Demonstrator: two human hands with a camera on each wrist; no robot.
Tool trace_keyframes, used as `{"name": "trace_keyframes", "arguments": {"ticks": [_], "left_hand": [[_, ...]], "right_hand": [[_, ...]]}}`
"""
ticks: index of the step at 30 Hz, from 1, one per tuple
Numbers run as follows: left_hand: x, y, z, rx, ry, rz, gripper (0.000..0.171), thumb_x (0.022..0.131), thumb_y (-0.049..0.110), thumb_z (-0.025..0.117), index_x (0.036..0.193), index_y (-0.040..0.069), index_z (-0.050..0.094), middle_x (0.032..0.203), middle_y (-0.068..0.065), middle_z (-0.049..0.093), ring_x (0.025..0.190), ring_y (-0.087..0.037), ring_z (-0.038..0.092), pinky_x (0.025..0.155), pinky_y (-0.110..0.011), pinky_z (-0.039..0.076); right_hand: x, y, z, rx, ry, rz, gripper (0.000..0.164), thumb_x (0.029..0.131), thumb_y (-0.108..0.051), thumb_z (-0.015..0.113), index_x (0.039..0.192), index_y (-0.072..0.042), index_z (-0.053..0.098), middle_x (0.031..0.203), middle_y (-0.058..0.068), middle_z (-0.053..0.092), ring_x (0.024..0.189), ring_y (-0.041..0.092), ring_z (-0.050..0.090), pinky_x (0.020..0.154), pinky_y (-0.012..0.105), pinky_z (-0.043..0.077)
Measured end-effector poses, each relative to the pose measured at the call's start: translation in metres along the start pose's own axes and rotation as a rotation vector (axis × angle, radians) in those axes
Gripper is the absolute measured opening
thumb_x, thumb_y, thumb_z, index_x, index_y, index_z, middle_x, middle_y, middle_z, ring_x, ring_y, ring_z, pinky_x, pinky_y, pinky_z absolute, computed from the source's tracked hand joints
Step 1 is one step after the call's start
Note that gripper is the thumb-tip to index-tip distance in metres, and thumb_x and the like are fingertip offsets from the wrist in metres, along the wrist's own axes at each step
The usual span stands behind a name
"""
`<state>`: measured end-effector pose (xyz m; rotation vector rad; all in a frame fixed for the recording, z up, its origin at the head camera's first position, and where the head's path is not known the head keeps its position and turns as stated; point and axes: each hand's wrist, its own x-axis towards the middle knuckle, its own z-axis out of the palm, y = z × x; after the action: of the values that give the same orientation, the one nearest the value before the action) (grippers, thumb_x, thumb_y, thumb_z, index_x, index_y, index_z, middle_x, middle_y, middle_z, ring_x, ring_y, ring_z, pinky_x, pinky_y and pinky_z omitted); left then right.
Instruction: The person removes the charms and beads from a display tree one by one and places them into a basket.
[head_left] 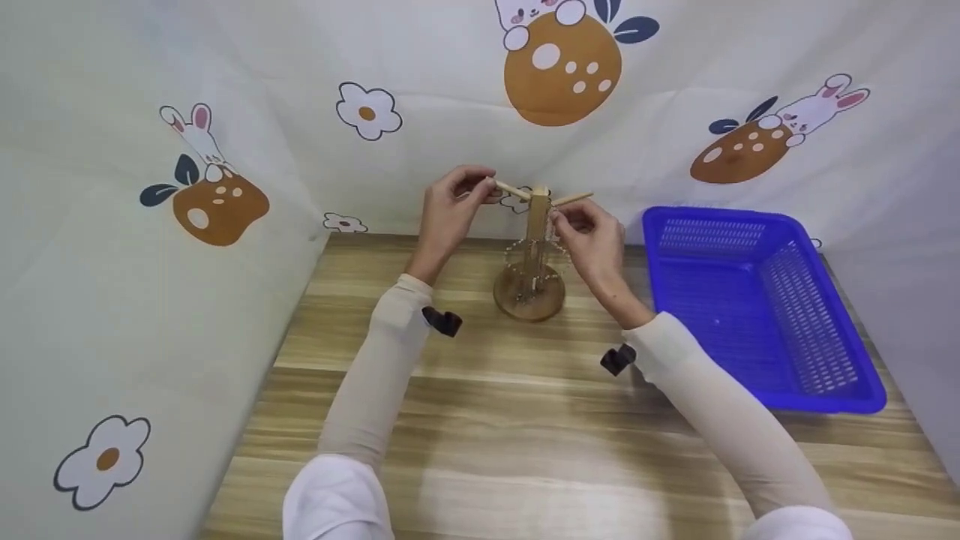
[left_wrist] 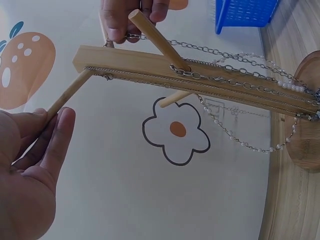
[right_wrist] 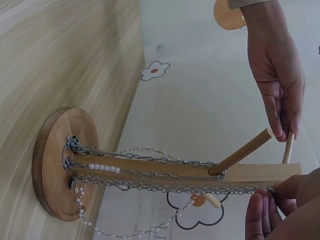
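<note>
A wooden jewelry stand has a square post (head_left: 537,217) on a round base (head_left: 510,304), with pegs sticking out near its top. My left hand (head_left: 450,214) pinches the end of the upper left peg (left_wrist: 70,95) between thumb and fingers. At the post's other side, my right hand (head_left: 598,240) pinches the end of a silver chain necklace (right_wrist: 235,190) near the upper right peg (head_left: 574,199). More silver chains (left_wrist: 240,86) run down the post to the base. A thin beaded chain with white pearls (left_wrist: 240,141) hangs in a loop from a lower peg.
A blue plastic basket (head_left: 772,401) with perforated sides stands to the right of the stand, beside my right forearm. Behind the wooden table (head_left: 480,420) hangs a pale cloth (head_left: 442,52) printed with rabbits, oranges and flowers. Black straps (head_left: 444,321) sit at both wrists.
</note>
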<state>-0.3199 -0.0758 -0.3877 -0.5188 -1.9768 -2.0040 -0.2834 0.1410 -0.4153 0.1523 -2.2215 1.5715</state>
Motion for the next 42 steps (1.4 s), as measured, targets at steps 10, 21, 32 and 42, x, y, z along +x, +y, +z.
{"name": "trace_keyframes", "arguments": {"ticks": [10, 21, 32, 42], "left_hand": [[0.0, 0.001, 0.001, 0.0, 0.003, -0.007, 0.021, 0.102, -0.002, 0.068, 0.118, -0.016, 0.07, 0.106, -0.025, 0.075, 0.086, -0.013, 0.077, 0.087, -0.032, 0.069], [0.0, 0.0, 0.0, -0.009, 0.001, -0.004, 0.019, 0.102, -0.002, 0.069, 0.117, -0.013, 0.072, 0.106, -0.024, 0.076, 0.088, -0.019, 0.079, 0.086, -0.033, 0.069], [0.001, -0.001, 0.001, -0.015, 0.006, 0.012, 0.017, 0.101, -0.003, 0.069, 0.115, -0.012, 0.073, 0.104, -0.024, 0.075, 0.085, -0.013, 0.077, 0.086, -0.034, 0.069], [0.002, -0.003, -0.001, -0.038, 0.002, 0.012, 0.021, 0.101, -0.004, 0.069, 0.116, -0.018, 0.07, 0.104, -0.026, 0.075, 0.084, -0.012, 0.077, 0.086, -0.034, 0.069]], "right_hand": [[0.005, -0.011, -0.014, 0.066, 0.073, -0.083, 0.01, 0.097, -0.008, 0.076, 0.099, 0.001, 0.079, 0.088, 0.015, 0.077, 0.07, 0.007, 0.067, 0.064, 0.014, 0.058], [0.014, -0.017, -0.03, 0.018, 0.163, -0.145, 0.008, 0.096, -0.009, 0.077, 0.095, -0.001, 0.08, 0.078, 0.002, 0.075, 0.066, 0.0, 0.064, 0.061, 0.013, 0.055], [0.028, -0.026, -0.049, 0.038, 0.201, -0.12, 0.009, 0.096, -0.008, 0.076, 0.095, 0.0, 0.079, 0.078, -0.008, 0.068, 0.066, 0.004, 0.062, 0.06, 0.014, 0.052], [0.04, -0.037, -0.073, 0.057, 0.252, -0.125, 0.006, 0.096, -0.006, 0.074, 0.092, -0.005, 0.079, 0.075, -0.015, 0.068, 0.063, 0.003, 0.063, 0.061, 0.016, 0.055]]}}
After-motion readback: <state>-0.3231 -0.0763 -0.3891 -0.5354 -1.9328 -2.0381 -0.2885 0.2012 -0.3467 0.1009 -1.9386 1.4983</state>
